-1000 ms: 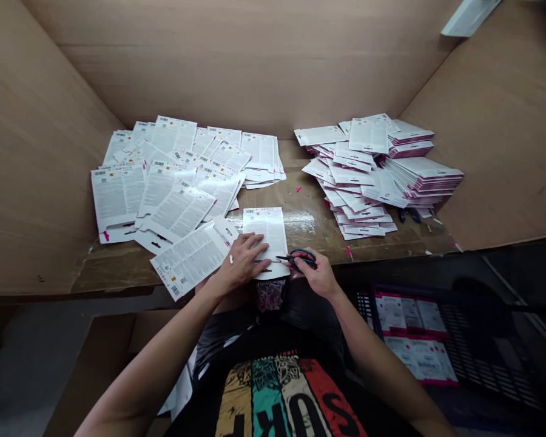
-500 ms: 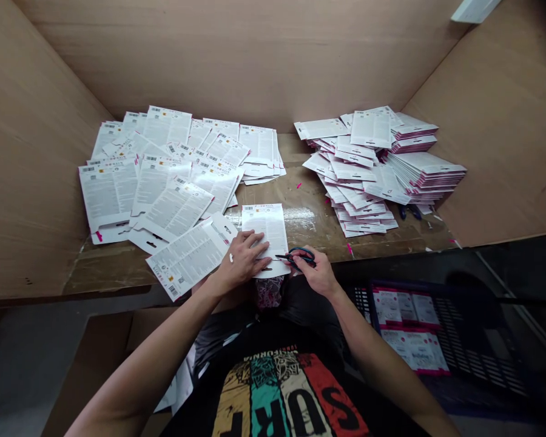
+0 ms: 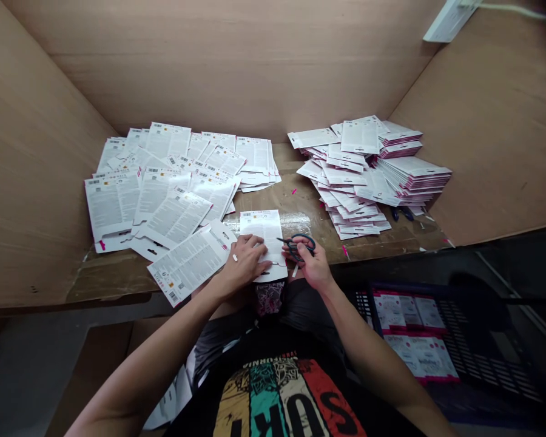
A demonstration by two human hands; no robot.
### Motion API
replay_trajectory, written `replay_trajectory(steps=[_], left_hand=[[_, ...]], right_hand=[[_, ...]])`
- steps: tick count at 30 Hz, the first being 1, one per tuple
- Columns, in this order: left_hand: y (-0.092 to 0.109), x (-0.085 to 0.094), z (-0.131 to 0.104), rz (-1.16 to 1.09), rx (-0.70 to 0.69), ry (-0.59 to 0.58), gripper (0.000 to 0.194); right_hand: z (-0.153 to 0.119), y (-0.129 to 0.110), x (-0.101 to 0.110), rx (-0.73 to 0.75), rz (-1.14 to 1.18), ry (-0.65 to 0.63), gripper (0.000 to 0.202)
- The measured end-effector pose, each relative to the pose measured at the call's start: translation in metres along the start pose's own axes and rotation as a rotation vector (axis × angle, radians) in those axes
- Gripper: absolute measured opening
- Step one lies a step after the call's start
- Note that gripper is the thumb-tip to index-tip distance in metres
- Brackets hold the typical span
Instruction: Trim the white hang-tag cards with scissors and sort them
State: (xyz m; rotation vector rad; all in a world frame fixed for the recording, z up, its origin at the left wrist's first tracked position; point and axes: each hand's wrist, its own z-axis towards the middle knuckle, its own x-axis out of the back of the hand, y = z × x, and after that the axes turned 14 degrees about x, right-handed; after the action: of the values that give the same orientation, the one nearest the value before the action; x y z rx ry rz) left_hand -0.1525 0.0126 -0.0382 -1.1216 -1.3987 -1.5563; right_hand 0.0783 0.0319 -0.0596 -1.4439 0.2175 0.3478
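Note:
A flat white printed packet (image 3: pixel 261 224) with a hang slot lies in front of me at the table's near edge. My left hand (image 3: pixel 246 261) rests on its left side, fingers stretched out and pressing it down, with a small white scrap on the back of the hand. My right hand (image 3: pixel 313 261) grips dark-handled scissors (image 3: pixel 295 246) just right of the packet, the tips pointing left at its right edge. A narrow white strip (image 3: pixel 295 271) shows under the right hand. Another printed packet (image 3: pixel 193 261) lies slanted beside my left hand, overhanging the edge.
Loose packets (image 3: pixel 164 182) spread over the table's left side. Stacked packets (image 3: pixel 350 188) stand at the right, with a dark-handled tool (image 3: pixel 403 213) beside them. Wooden panels (image 3: pixel 236 67) enclose the table. A blue basket (image 3: pixel 477 352) holding packs is at lower right; a bag of scraps (image 3: pixel 269 297) hangs below.
The scissors have moved up and slightly away from the packet's lower end, and their blades look more open. A white strip now shows under my right hand. My left hand stays on the packet.

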Motion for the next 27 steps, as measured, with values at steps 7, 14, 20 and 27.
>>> replay_trajectory(steps=[7,14,20,27], left_hand=[[0.025,0.001,0.002,0.051,0.161,0.027,0.018],[0.046,-0.002,0.004,0.2,0.067,-0.003,0.022],[-0.063,0.093,-0.007,0.301,0.654,0.451,0.03],[-0.022,0.036,-0.051,0.003,-0.135,-0.077,0.04]], right_hand=[[0.017,0.017,-0.025,0.006,-0.004,0.018,0.05],[0.013,0.028,-0.021,0.017,-0.064,-0.001,0.053],[0.01,0.021,-0.02,0.195,-0.273,-0.242,0.036],[0.006,-0.013,0.005,0.559,-0.763,-0.652,0.022]])
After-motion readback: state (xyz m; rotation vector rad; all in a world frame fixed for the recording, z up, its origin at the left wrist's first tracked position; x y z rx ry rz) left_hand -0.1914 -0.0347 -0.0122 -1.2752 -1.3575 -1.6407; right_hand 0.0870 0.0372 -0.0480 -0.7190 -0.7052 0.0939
